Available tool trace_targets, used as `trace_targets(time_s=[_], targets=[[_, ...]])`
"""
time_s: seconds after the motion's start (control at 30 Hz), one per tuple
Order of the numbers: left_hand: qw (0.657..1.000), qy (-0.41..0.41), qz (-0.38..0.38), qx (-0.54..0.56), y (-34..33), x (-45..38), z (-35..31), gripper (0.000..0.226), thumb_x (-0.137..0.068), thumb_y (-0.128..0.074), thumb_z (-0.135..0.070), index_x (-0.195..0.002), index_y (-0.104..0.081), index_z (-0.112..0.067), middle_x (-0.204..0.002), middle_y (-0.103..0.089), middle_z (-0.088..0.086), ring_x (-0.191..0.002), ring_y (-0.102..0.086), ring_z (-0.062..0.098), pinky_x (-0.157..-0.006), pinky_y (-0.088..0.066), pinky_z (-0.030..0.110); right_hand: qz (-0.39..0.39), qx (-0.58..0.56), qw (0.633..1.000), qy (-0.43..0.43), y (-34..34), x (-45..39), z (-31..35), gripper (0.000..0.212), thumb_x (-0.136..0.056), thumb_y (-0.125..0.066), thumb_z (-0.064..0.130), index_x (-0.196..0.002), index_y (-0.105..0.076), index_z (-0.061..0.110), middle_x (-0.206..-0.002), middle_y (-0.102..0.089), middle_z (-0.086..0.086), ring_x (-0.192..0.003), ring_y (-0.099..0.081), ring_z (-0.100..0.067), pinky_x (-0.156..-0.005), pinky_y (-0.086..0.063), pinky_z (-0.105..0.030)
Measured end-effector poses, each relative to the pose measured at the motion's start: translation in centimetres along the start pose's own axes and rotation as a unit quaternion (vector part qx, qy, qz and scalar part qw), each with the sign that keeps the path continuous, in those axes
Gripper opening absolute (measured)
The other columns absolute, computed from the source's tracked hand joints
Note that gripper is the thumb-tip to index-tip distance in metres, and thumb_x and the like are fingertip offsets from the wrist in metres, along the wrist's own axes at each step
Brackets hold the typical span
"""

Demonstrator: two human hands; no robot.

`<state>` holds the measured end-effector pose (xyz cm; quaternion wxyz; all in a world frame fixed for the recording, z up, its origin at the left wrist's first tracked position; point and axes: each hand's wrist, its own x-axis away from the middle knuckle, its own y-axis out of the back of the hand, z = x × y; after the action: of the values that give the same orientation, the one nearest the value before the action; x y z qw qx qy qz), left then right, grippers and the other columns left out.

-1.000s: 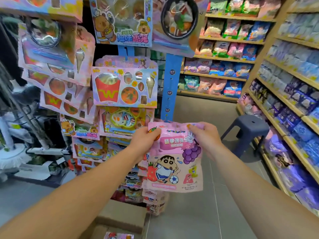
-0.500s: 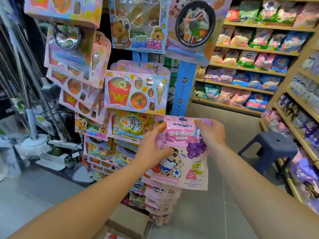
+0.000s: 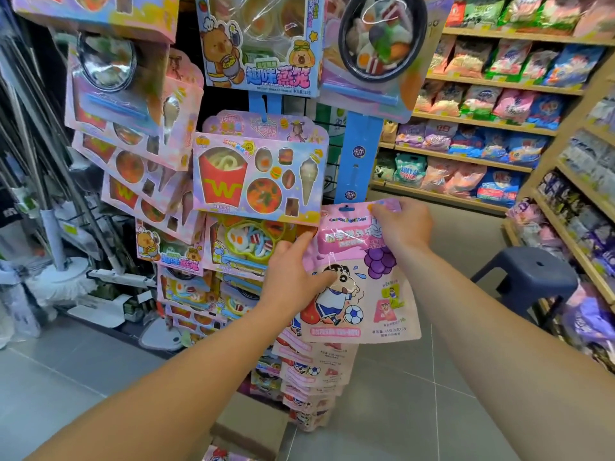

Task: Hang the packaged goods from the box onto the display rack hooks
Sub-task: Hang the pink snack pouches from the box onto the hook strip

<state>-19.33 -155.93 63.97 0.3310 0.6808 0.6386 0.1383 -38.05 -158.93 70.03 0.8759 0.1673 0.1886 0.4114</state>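
Hanging step, head view. A pink candy pouch (image 3: 361,277) is held upright at the right side of the display rack (image 3: 357,154), just below the blue hang strip and directly above a column of matching pouches (image 3: 312,371) already hung. The right hand (image 3: 401,226) pinches the pouch's top right corner between thumb and fingers; the left hand (image 3: 293,277) grips its left edge, thumb lying across the printed front. The hang hole at the pouch's top centre is unobstructed; the hook itself cannot be made out. Judged next move: align that hole with the hook tip and push the pouch back onto it. The cardboard box (image 3: 249,427) stands on the floor below
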Motion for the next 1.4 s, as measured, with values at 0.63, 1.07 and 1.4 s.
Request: trace_targets(time_s=[0.63,1.07,1.4], targets=[[0.997,0.015,0.059,-0.056,0.4,-0.8,0.0,0.094,-0.072,-0.076,-0.051,-0.152,-0.029,-0.034,-0.114,-0.037,-0.003,-0.114,-0.046,0.02,-0.09,-0.04,0.028,0.046,0.1,0.987,-0.117,-1.5,-0.8,-2.1,0.02,-0.087,-0.068,0.032,-0.08,-0.06,0.015,-0.09,-0.063,-0.009,-0.084,-0.061,-0.029,-0.07,-0.05,-0.033],[0.993,0.025,0.095,0.069,-2.0,1.3,-0.1,0.087,-0.081,-0.07,-0.019,-0.153,-0.024,-0.034,-0.146,-0.04,0.001,-0.123,-0.051,0.023,-0.097,-0.048,0.032,0.109,0.005,0.989,-0.101,0.7,1.6,-5.7,0.046,-0.075,-0.073,0.047,-0.109,-0.059,0.019,-0.101,-0.068,-0.001,-0.084,-0.065,-0.016,-0.059,-0.046,-0.026],[0.992,0.035,0.125,-0.001,-4.0,2.8,0.4,0.102,-0.083,-0.066,-0.032,-0.152,0.009,-0.043,-0.14,-0.051,0.006,-0.104,-0.063,0.027,-0.081,-0.056,0.044,0.009,0.15,0.988,-0.034,1.1,2.0,-5.1,0.054,-0.075,-0.07,0.059,-0.107,-0.055,0.017,-0.1,-0.065,-0.001,-0.091,-0.064,-0.025,-0.072,-0.053,-0.037]])
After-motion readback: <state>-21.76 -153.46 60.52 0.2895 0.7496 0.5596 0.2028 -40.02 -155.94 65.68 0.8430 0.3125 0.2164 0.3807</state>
